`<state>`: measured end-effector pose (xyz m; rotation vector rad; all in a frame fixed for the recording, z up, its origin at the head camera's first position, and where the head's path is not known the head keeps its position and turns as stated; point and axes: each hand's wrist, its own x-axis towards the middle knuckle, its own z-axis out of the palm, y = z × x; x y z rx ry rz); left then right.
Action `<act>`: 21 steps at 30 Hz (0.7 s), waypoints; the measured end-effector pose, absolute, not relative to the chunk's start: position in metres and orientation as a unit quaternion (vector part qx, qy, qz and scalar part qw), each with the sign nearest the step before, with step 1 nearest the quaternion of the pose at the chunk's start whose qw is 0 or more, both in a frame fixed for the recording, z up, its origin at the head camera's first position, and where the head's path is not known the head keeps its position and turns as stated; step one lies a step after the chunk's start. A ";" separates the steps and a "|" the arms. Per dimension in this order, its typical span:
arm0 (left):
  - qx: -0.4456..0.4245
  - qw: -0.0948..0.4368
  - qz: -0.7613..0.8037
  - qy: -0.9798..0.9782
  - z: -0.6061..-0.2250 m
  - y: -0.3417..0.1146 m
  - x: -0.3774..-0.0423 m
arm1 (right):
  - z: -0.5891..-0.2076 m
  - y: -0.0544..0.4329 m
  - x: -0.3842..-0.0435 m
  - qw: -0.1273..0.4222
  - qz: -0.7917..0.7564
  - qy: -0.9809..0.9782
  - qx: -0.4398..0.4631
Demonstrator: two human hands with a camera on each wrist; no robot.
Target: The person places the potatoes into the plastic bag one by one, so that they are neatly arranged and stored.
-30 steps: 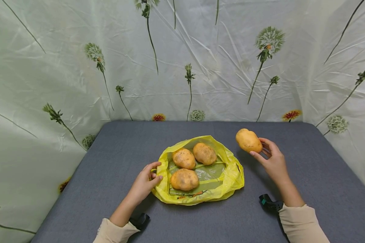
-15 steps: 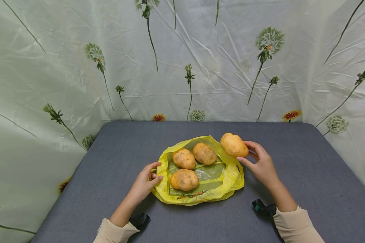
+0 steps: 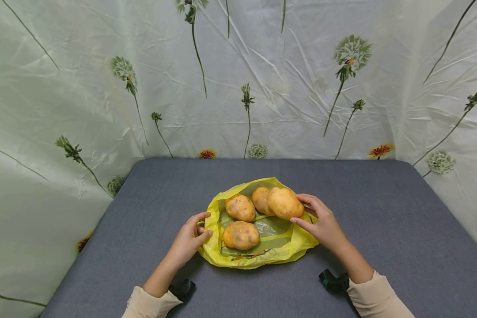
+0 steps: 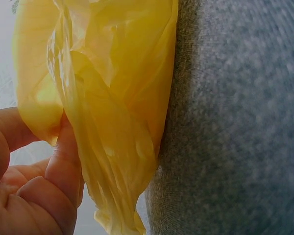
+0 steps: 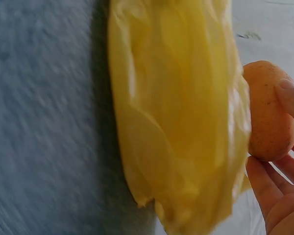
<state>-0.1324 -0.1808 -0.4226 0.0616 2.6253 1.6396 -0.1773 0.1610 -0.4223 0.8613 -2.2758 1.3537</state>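
Observation:
A yellow plastic bag (image 3: 302,240) lies on the table with its mouth spread wide. Inside it rest three potatoes, one at the back left (image 3: 240,207), one at the front (image 3: 241,235) and one at the back right (image 3: 261,199). My right hand (image 3: 319,223) grips another potato (image 3: 285,203) between thumb and fingers, over the bag's right part, where it partly covers the back right one in the head view. At the bag's left rim my left hand (image 3: 188,240) pinches the plastic, and in the left wrist view its fingers (image 4: 63,161) hold the edge.
The grey cloth-covered table (image 3: 175,185) reaches back to a pale curtain (image 3: 294,88) printed with flowers. A dark wrist camera (image 3: 183,290) sits at the left wrist and another (image 3: 334,281) at the right wrist, both close above the table.
My right hand has carried its potato leftward and toward me, from beside the bag to over its opening. The left hand and the bag have stayed in place.

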 end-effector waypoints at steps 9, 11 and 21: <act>0.018 0.024 0.525 0.850 -0.424 -0.180 -0.133 | -0.405 0.138 -0.160 0.170 0.473 -0.795 0.339; 0.015 0.026 0.523 0.852 -0.425 -0.180 -0.133 | -0.403 0.135 -0.157 0.164 0.469 -0.796 0.345; 0.016 0.027 0.519 0.854 -0.426 -0.181 -0.133 | -0.402 0.132 -0.155 0.110 0.475 -0.800 0.351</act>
